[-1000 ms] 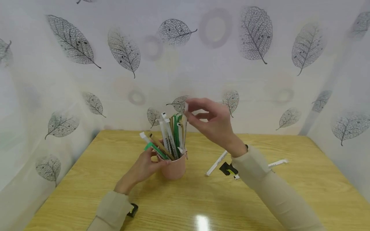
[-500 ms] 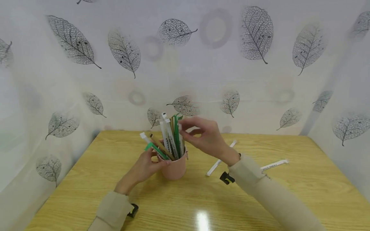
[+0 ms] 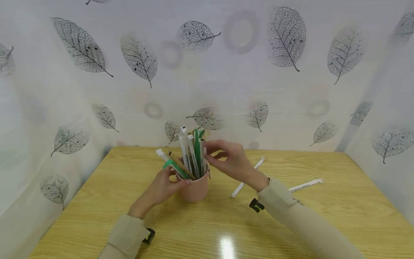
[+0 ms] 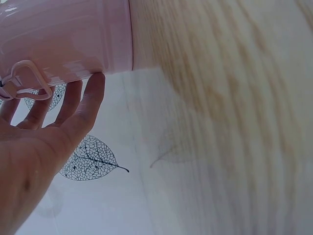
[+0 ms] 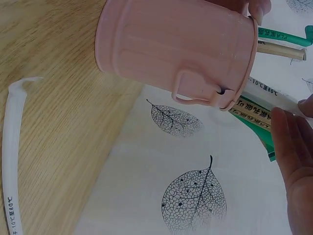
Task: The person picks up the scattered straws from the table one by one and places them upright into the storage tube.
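A pink metal bucket [image 3: 194, 190] with small side handles stands on the table, holding several paper-wrapped straws in white, green and brown. My left hand [image 3: 163, 187] grips its left side, thumb at the rim; in the left wrist view the fingers [image 4: 93, 95] lie against the bucket wall [image 4: 68, 39]. At the right of the bunch, my right hand [image 3: 231, 160] pinches a white wrapped straw [image 5: 266, 90] between thumb and fingers. That straw's lower end is inside the bucket, as the right wrist view shows. A green straw [image 3: 176, 168] leans out over the left rim.
Two loose white wrapped straws lie on the table to the right: one straw [image 3: 237, 190] partly behind my right wrist, the other straw [image 3: 305, 185] farther right by the sleeve. A leaf-printed cloth [image 3: 226, 82] hangs behind the wooden table [image 3: 200, 230].
My right hand has come down from above the bunch toward the bucket's right rim, lowering the white straw into it. My left hand keeps its place on the bucket.
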`<state>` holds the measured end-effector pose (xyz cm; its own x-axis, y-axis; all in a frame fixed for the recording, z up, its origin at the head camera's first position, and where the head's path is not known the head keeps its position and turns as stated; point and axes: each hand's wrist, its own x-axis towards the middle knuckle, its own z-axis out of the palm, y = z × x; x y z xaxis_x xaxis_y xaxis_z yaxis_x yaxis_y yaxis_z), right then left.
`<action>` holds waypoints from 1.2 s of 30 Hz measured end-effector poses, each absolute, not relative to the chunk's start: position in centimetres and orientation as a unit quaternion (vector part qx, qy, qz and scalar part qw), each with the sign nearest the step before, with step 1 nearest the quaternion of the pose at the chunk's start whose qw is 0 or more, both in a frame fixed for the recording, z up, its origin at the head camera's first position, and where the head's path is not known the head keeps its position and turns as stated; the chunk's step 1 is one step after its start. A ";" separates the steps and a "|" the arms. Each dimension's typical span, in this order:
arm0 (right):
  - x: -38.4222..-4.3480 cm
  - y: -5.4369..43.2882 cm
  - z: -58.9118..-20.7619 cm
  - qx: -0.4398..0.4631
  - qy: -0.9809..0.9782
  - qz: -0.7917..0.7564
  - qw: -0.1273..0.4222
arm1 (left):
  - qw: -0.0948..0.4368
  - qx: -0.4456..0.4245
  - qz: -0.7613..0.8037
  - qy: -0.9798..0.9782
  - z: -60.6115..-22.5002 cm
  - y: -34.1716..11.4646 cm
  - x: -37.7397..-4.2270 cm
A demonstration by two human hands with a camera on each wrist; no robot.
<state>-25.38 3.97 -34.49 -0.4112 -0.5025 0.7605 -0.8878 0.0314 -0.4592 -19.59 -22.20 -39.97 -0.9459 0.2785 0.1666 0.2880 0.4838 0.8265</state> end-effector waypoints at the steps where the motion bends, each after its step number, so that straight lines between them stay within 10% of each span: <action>1: -25.5 4.1 -34.5 0.505 -0.691 0.478 0.198 | 0.004 -0.166 -0.481 -0.861 -40.0 -22.2 -19.6; 14: -25.9 7.5 -34.9 0.472 -0.758 0.427 0.145 | 0.010 -0.173 -0.466 -0.868 -40.0 -22.3 -19.7; 25: -25.2 10.8 -38.0 0.501 -0.853 0.139 -0.046 | 0.012 -0.182 -0.472 -0.862 -40.1 -22.3 -19.6; 36: -24.1 10.9 -40.0 0.486 -0.873 0.035 -0.011 | 0.008 -0.178 -0.468 -0.866 -40.0 -22.2 -19.6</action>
